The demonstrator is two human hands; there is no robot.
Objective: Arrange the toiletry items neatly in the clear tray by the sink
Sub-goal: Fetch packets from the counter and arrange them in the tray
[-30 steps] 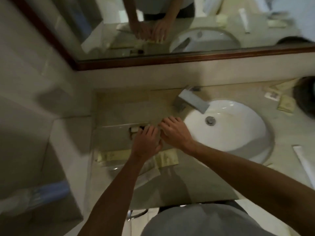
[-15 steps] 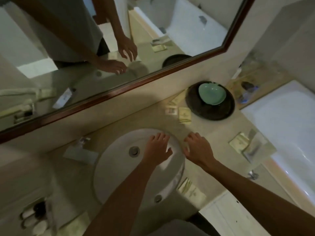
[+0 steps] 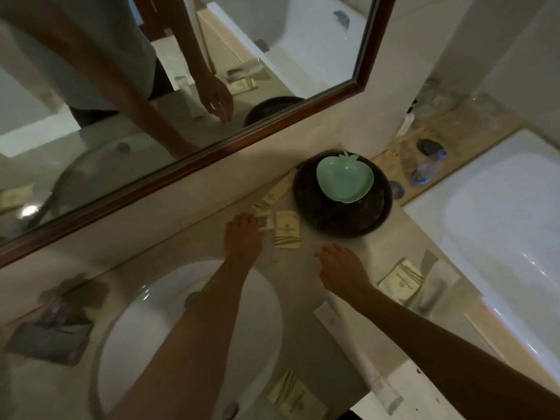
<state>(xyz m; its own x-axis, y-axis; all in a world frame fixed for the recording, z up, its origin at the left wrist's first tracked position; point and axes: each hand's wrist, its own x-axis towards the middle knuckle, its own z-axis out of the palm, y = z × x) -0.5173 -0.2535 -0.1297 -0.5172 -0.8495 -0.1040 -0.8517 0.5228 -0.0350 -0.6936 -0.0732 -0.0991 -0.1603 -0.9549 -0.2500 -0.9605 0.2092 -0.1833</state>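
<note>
Hands: both are stretched over the counter beyond the white oval sink basin (image 3: 266, 298).
Left hand: the left hand (image 3: 242, 241) is laid flat, fingers extended, fingertips on a small white packet (image 3: 265, 222); no closed grasp is seen.
Right hand: the right hand (image 3: 342, 269) is held open and empty, fingers loosely spread, just above the counter.
Between the hands: a cream-coloured flat paper sachet with gold stripes (image 3: 286, 229) is lying loose, just beside the left fingertips.
Beyond the hands: a dark round stone dish (image 3: 342, 219) is seen, with a pale green apple-shaped dish (image 3: 344, 178) resting in it.
Right of the right hand: a second cream striped sachet (image 3: 401, 281) is left on the counter.
Near the right forearm: a white tube (image 3: 357, 350) and a third cream sachet (image 3: 295, 392) are lying by the counter's front edge.
Clear tray: something blurred is seen far left of the left forearm, across the basin; whether it is the tray cannot be told.
Progress: at least five items are still scattered, so much gathering is judged to remain.
Step in hand: a pickup of the packet and the sachet beside it is judged to be starting.
</note>
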